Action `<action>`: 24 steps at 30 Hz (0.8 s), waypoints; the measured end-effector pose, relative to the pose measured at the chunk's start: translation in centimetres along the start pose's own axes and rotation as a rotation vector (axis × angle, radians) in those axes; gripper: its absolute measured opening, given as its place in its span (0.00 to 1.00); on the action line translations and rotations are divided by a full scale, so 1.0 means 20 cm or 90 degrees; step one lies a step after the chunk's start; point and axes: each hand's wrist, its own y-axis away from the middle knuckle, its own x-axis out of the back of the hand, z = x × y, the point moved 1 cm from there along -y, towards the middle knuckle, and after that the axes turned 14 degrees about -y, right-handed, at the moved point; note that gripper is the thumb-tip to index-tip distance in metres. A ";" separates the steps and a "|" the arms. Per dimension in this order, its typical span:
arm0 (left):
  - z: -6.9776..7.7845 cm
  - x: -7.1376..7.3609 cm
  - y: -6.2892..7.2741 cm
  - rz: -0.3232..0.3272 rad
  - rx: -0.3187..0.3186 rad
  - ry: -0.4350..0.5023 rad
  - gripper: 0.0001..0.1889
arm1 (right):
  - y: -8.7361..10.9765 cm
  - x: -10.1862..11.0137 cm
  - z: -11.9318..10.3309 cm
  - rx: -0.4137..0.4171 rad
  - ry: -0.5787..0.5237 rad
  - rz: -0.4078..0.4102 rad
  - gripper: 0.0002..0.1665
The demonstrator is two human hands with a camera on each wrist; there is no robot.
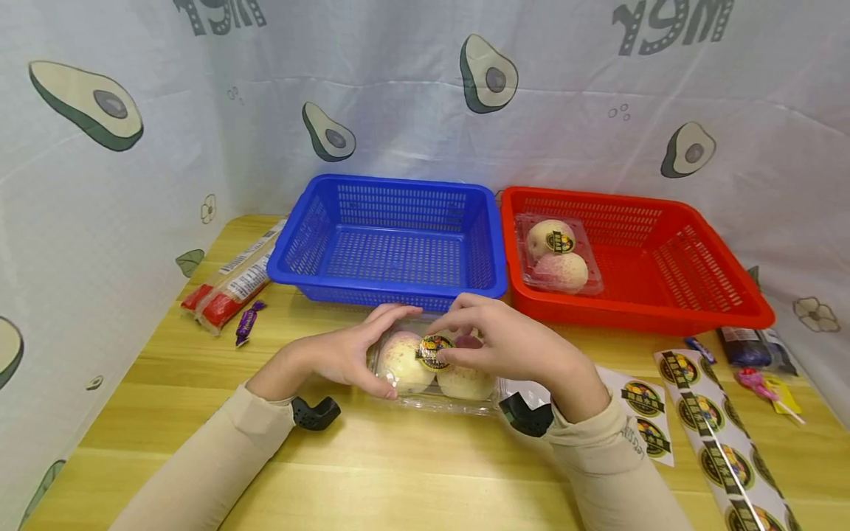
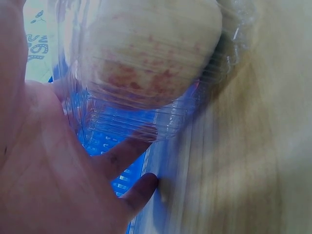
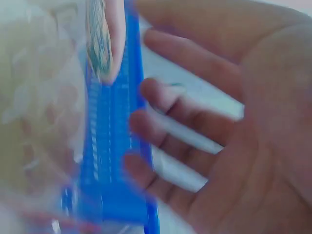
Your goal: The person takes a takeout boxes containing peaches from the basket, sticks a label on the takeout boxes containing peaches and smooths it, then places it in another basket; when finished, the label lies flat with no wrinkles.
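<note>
A clear plastic fruit box (image 1: pixel 425 403) with two pale, reddish-speckled peaches (image 1: pixel 467 377) lies on the table before me. My left hand (image 1: pixel 345 352) holds its left end, thumb at the near side and fingers toward the far side. In the left wrist view a peach (image 2: pixel 156 53) shows through the plastic, close to the palm. My right hand (image 1: pixel 511 339) holds a round black-and-gold sticker (image 1: pixel 432 352) by the thumb tip, over the lid. The right wrist view shows the sticker (image 3: pixel 99 44) nearly edge-on against a fingertip, just above the plastic; the other fingers are loosely bent.
A blue basket (image 1: pixel 392 286) stands behind the box. Beside it, a red basket (image 1: pixel 637 313) contains another stickered peach box (image 1: pixel 594 276). Sticker sheets (image 1: pixel 713 435) and a lollipop (image 1: pixel 757 383) lie right; a purple-wrapped candy (image 1: pixel 248 324) and red-ended packets (image 1: pixel 229 284) lie left.
</note>
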 end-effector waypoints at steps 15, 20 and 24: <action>0.00 0.00 0.00 -0.009 -0.002 0.013 0.60 | 0.04 -0.03 -0.06 -0.054 0.017 -0.140 0.26; 0.00 0.00 0.00 -0.006 0.003 0.010 0.60 | 0.05 0.00 -0.03 -0.076 0.006 -0.102 0.21; 0.01 0.00 0.00 -0.005 0.008 0.013 0.60 | 0.05 0.02 0.00 -0.091 0.000 -0.097 0.24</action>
